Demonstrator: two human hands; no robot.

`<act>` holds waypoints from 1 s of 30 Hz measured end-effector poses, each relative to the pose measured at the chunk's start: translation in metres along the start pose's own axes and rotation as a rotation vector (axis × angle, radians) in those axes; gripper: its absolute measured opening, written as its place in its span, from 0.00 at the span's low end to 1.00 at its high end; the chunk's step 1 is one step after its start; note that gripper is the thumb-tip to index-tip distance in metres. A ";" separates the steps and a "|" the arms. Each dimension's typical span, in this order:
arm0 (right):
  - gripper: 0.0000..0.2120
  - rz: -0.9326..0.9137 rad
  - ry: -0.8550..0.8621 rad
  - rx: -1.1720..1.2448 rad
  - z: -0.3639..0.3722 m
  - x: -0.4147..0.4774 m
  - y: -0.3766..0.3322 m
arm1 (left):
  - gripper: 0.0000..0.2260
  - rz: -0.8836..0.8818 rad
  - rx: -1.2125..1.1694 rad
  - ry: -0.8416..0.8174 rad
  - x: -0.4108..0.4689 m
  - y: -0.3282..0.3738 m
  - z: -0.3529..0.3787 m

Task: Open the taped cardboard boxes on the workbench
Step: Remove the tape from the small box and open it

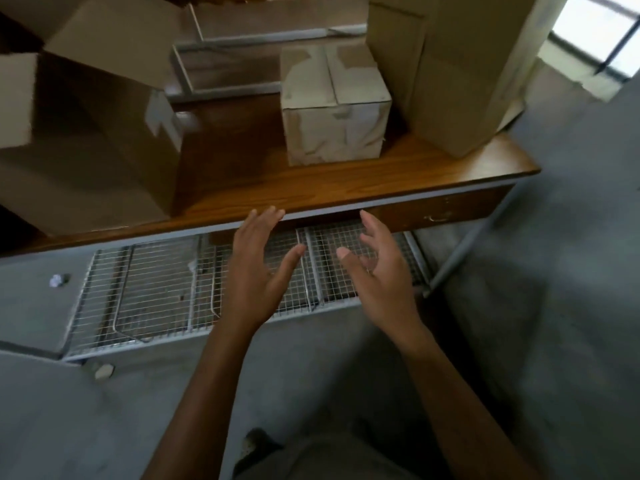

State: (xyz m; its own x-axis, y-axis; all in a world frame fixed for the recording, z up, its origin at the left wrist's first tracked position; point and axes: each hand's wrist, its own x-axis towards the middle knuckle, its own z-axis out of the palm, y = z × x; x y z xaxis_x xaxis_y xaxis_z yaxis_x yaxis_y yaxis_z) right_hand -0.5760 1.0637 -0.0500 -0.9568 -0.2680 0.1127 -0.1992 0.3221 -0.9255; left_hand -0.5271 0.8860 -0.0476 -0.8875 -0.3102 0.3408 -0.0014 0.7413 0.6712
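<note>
A small cardboard box (334, 105), closed, with tape over its top seam and torn patches, stands in the middle of the wooden workbench (346, 188). A large box (90, 133) with raised flaps fills the left side. A tall box (460, 64) stands at the right. My left hand (258, 268) and my right hand (375, 268) hover in front of the bench's near edge, palms facing each other, fingers spread, holding nothing. Both are short of the small box and touch none of the boxes.
A wire-mesh shelf (156, 292) lies under the bench near the floor. Grey metal frames (225, 64) sit behind the boxes. A window (602, 36) is at the upper right. The grey concrete floor (554, 306) spreads to the right.
</note>
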 end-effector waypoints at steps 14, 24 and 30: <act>0.24 -0.019 0.047 0.099 -0.037 0.104 0.020 | 0.24 -0.098 -0.072 0.074 0.082 0.023 0.059; 0.14 -0.104 0.152 -0.161 -0.032 0.257 0.028 | 0.19 -0.004 -0.064 0.155 0.233 -0.019 0.085; 0.13 -0.091 0.253 -0.338 -0.014 0.363 0.018 | 0.15 -0.061 0.136 0.105 0.348 -0.060 0.094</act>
State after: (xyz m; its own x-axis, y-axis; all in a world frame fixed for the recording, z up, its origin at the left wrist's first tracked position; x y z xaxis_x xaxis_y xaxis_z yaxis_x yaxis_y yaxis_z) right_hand -0.9302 0.9848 -0.0207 -0.9454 -0.0916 0.3127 -0.3033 0.5976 -0.7422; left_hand -0.8790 0.7894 -0.0310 -0.8308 -0.4126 0.3735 -0.1227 0.7904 0.6002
